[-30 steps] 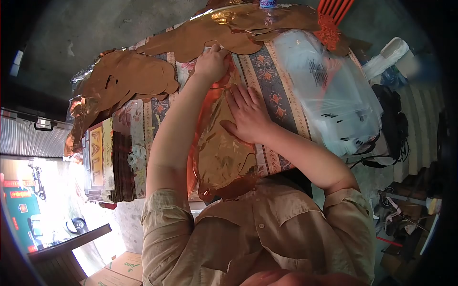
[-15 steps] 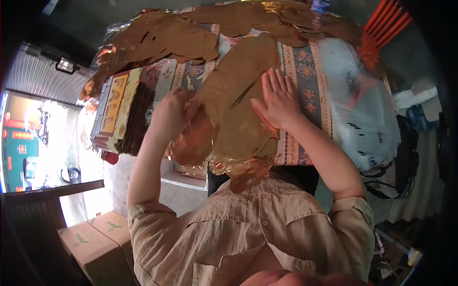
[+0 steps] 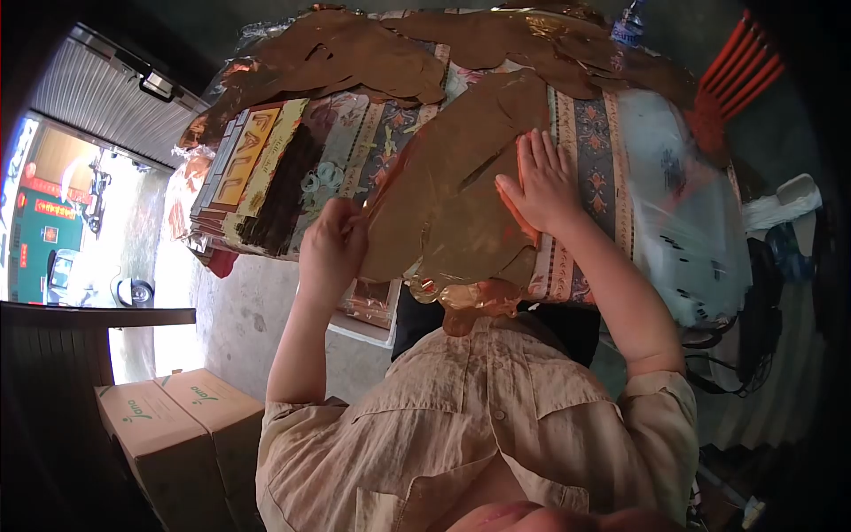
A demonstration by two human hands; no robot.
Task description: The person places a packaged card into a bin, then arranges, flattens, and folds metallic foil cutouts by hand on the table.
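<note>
A large brown sheet with a shiny film surface (image 3: 443, 195) lies over the middle of the patterned tablecloth (image 3: 596, 168). My left hand (image 3: 335, 244) is closed at the sheet's left edge, fingers curled together; what they pinch is too small to make out. My right hand (image 3: 545, 186) lies flat at the sheet's right edge, fingers stretched out, with an orange-red strip showing beside it. Crumpled shiny film (image 3: 461, 297) hangs at the sheet's near end. Left of my left hand is a stack of printed cards (image 3: 244, 173) with "FALL" on top.
More brown sheets (image 3: 355, 53) lie along the far edge. Clear plastic bags (image 3: 678, 213) cover the right side. A bottle (image 3: 628, 25) and a red chair (image 3: 740, 75) are at the back right; cardboard boxes (image 3: 173, 408) stand lower left.
My left hand has moved down relative to the sheet and closed at its left edge. The shiny film there no longer bulges beside the hand. My right hand still lies flat. The view has shifted.
</note>
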